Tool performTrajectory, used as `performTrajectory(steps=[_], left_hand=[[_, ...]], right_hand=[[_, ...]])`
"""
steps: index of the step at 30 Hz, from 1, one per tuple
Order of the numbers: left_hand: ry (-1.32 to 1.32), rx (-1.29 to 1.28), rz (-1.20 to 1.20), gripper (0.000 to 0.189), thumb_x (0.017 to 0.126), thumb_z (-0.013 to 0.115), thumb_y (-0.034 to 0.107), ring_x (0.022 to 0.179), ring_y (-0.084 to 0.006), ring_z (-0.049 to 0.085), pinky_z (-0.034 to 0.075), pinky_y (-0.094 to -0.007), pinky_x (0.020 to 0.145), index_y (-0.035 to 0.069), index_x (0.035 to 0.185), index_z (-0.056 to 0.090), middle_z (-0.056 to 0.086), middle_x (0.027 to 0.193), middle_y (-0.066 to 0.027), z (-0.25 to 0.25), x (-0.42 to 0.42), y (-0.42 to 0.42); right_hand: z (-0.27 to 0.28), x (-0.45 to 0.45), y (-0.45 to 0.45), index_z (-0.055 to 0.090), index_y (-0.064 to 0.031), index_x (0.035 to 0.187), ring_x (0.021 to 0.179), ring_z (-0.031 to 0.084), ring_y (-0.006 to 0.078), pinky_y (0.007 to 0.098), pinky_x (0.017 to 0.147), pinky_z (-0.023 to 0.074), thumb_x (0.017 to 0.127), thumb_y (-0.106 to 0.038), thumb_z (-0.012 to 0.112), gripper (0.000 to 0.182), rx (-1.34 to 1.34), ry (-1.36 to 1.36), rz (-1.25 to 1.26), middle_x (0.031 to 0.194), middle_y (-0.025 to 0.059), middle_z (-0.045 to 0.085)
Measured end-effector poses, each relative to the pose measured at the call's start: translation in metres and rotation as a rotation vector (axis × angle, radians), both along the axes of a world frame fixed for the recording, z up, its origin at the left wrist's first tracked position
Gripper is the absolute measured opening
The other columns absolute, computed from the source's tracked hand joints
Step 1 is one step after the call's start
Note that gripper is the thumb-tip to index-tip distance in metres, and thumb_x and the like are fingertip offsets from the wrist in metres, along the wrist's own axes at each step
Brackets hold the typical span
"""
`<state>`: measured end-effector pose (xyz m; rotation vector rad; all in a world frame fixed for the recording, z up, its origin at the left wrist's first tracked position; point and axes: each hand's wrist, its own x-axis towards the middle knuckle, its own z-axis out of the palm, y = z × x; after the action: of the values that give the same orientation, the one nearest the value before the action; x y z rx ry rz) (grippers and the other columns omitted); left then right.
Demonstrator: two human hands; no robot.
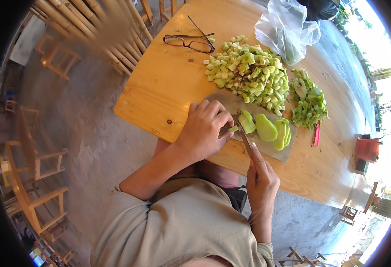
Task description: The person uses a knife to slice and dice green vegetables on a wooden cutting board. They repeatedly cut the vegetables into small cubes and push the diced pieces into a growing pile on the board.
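My right hand grips a kitchen knife, its blade angled across a thin grey cutting board. With curled fingers, my left hand holds a small strip of pale green vegetable beside the blade. The strip is partly hidden by the fingers. Just right of the blade lies a cut chunk of what looks like chayote. Farther right are a broad slice and several overlapping slices. Beyond the board, a large heap of diced green vegetable covers part of the wooden table.
A heap of green peelings lies right of the dice, with a red plastic handle sticking out below it. Eyeglasses rest at the far left, a clear plastic bag at the back. Wooden chairs stand on the floor to the left.
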<state>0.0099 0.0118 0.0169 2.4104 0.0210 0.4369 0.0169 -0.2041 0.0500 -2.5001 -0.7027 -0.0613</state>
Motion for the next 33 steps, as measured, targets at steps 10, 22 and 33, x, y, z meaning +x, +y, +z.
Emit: performTrajectory(steps=[10, 22, 33], left_hand=[[-0.091, -0.066, 0.079, 0.021, 0.074, 0.085, 0.014, 0.099, -0.0228, 0.055, 0.037, -0.0404, 0.090, 0.014, 0.090, 0.071, 0.060, 0.102, -0.0008, -0.008, -0.004, -0.006], [-0.099, -0.050, 0.104, 0.019, 0.075, 0.084, 0.015, 0.095, -0.0216, 0.055, 0.036, -0.0398, 0.090, 0.015, 0.089, 0.072, 0.058, 0.101, -0.0007, -0.009, -0.004, -0.009], [-0.107, -0.005, 0.081, 0.022, 0.080, 0.083, 0.019, 0.096, -0.0219, 0.054, 0.037, -0.0409, 0.090, 0.015, 0.101, 0.076, 0.059, 0.099, -0.0005, -0.004, -0.003, -0.016]], right_hand=[[-0.003, 0.009, 0.002, 0.065, -0.0185, 0.140, 0.054, 0.058, 0.0232, 0.0383, 0.053, 0.0509, 0.090, -0.003, 0.067, 0.052, -0.086, 0.011, 0.072, 0.070, 0.0081, 0.058], [0.005, 0.008, 0.008, 0.064, -0.0169, 0.141, 0.055, 0.060, 0.0250, 0.0400, 0.054, 0.0515, 0.091, -0.002, 0.065, 0.052, -0.185, 0.013, 0.100, 0.070, 0.0084, 0.058], [0.012, 0.006, -0.057, 0.071, -0.0096, 0.131, 0.055, 0.040, 0.0065, 0.0247, 0.052, 0.0376, 0.094, 0.001, 0.066, 0.039, 0.118, 0.515, -0.127, 0.063, 0.0069, 0.043]])
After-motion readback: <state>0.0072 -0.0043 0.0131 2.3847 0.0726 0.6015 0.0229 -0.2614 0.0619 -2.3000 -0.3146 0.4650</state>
